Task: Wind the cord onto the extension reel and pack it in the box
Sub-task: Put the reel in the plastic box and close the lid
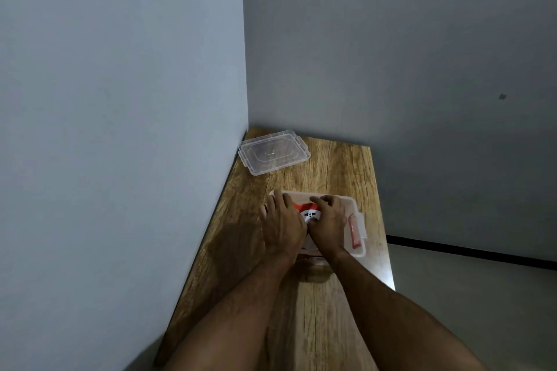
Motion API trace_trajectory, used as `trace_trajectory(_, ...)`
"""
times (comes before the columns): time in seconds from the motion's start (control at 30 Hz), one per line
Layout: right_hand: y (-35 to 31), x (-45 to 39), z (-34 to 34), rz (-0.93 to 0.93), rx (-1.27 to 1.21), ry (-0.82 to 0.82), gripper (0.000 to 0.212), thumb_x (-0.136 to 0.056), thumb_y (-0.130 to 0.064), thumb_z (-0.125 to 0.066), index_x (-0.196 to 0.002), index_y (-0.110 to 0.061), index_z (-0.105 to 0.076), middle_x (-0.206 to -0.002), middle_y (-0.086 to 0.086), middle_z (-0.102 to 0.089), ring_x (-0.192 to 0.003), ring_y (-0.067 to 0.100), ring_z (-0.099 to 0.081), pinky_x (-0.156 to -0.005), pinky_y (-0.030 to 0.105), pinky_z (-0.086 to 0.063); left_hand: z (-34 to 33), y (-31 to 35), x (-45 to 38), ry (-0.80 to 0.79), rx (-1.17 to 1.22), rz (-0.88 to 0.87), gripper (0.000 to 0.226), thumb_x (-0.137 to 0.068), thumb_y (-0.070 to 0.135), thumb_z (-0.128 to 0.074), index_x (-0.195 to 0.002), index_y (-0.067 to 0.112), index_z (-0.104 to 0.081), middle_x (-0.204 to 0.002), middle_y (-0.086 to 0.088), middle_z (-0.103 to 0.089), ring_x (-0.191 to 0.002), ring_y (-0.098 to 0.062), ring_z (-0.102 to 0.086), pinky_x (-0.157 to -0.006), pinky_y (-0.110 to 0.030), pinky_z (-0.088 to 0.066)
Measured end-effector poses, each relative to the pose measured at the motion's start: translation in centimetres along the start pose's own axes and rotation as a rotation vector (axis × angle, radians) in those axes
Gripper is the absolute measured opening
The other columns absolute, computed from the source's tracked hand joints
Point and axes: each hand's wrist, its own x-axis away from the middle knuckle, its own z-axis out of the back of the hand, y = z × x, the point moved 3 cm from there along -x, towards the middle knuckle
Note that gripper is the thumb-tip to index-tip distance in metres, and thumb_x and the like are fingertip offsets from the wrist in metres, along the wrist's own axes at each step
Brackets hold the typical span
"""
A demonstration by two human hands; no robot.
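Head view: the left hand (283, 224) and right hand (327, 221) lie palm-down, fingers curled over the orange-and-white extension reel (310, 214), pressing it inside the clear box (352, 205) on the wooden bench (337, 166). The clear lid (273, 155) lies well apart, near the wall corner.

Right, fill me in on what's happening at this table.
A person is pressing an orange and white extension reel down into a clear plastic box on the wooden table. The left hand and the right hand both lie on top of the reel, covering most of it. The box's clear lid is off, lying farther back near the wall corner. A small reddish item sits at the box's right side.
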Motion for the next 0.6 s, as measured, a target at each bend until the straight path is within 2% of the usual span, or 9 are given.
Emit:
trace_trajectory(0.2, -1.7, 0.0, -0.5, 0.035, -0.062, -0.018, 0.046, -0.080, -0.005, -0.072, -0.125, -0.011, -0.068, -0.124, 0.008, -0.059, -0.116, 0.024, -0.049, -0.101, 0.039, -0.044, 0.4, -1.1, -0.6, -0.021, -0.071, -0.049, 0.038, -0.089, 0.044, -0.058, -0.103, 0.012, -0.073, -0.125, -0.009, -0.062, -0.116, -0.028, -0.051, -0.101, -0.043, -0.038)
trace_trajectory(0.27, -2.0, -0.1, -0.6, 0.041, -0.066, -0.004, 0.046, -0.080, -0.005, -0.073, -0.125, -0.010, -0.068, -0.125, 0.008, -0.059, -0.117, 0.024, -0.050, -0.101, 0.036, -0.043, 0.4, -1.3, -0.8, -0.036, -0.091, -0.065, 0.042, -0.088, 0.046, -0.058, -0.105, 0.011, -0.072, -0.125, -0.011, -0.063, -0.116, -0.029, -0.054, -0.103, -0.043, -0.039)
trace_trajectory(0.43, -2.5, -0.5, -1.2, 0.038, -0.070, 0.019, 0.044, -0.081, -0.001, -0.070, -0.124, -0.011, -0.068, -0.126, 0.008, -0.058, -0.121, 0.023, -0.048, -0.105, 0.039, -0.045, 0.4, -1.9, -1.4, -0.057, -0.034, -0.037, 0.048, -0.089, 0.046, -0.059, -0.118, 0.008, -0.065, -0.127, -0.016, -0.063, -0.116, -0.030, -0.057, -0.101, -0.042, -0.045)
trace_trajectory(0.53, -2.8, -0.9, -1.8, 0.051, -0.083, 0.011, 0.042, -0.081, 0.000, -0.069, -0.122, -0.012, -0.068, -0.125, 0.006, -0.059, -0.120, 0.020, -0.049, -0.104, 0.037, -0.045, 0.3, -2.2, -2.0, -0.087, -0.034, -0.020, 0.043, -0.086, 0.043, -0.063, -0.110, 0.008, -0.068, -0.116, -0.014, -0.070, -0.107, -0.029, -0.063, -0.096, -0.043, -0.047)
trace_trajectory(0.6, -2.9, -1.2, -2.0, 0.063, -0.076, 0.006, 0.042, -0.081, -0.001, -0.069, -0.122, -0.010, -0.068, -0.126, 0.006, -0.059, -0.121, 0.020, -0.049, -0.103, 0.030, -0.042, 0.1, -2.3, -2.3, -0.095, -0.007, -0.028, 0.041, -0.082, 0.043, -0.070, -0.105, 0.009, -0.070, -0.107, -0.012, -0.074, -0.101, -0.028, -0.068, -0.097, -0.044, -0.049)
